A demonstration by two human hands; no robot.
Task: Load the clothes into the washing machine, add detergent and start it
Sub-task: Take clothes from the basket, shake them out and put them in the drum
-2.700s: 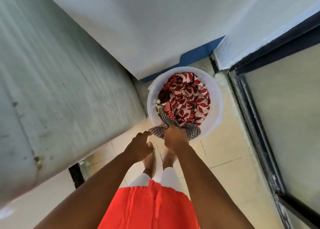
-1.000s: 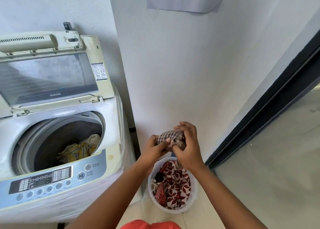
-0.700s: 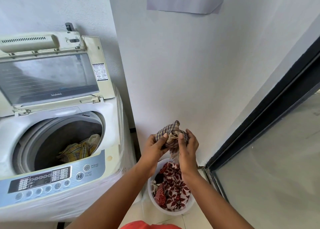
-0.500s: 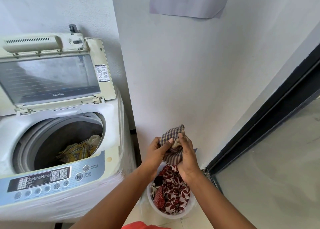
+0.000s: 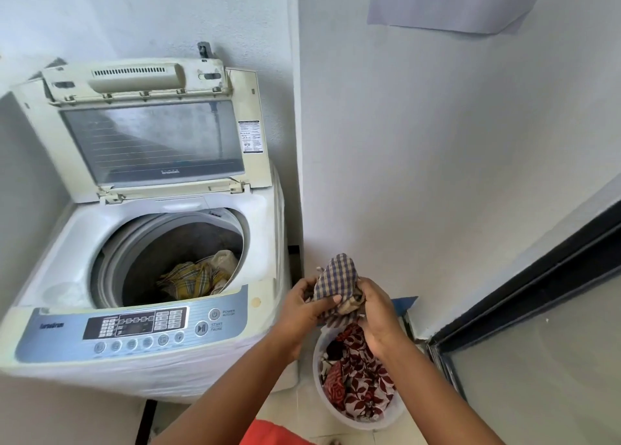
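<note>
1. Up front, you hold a bunched checked cloth (image 5: 336,281) above the white laundry basket (image 5: 317,354); your left hand (image 5: 302,305) and right hand (image 5: 376,313) both grip it.
2. Below, red patterned clothes (image 5: 359,377) fill the basket on the floor.
3. Beside it, the washing machine (image 5: 141,310) stands with its lid (image 5: 151,132) raised, yellow plaid laundry (image 5: 195,280) in the drum.

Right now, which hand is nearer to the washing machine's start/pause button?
Left. The left hand is just right of the start/pause button; the right hand is farther right, above the laundry bucket.
</note>
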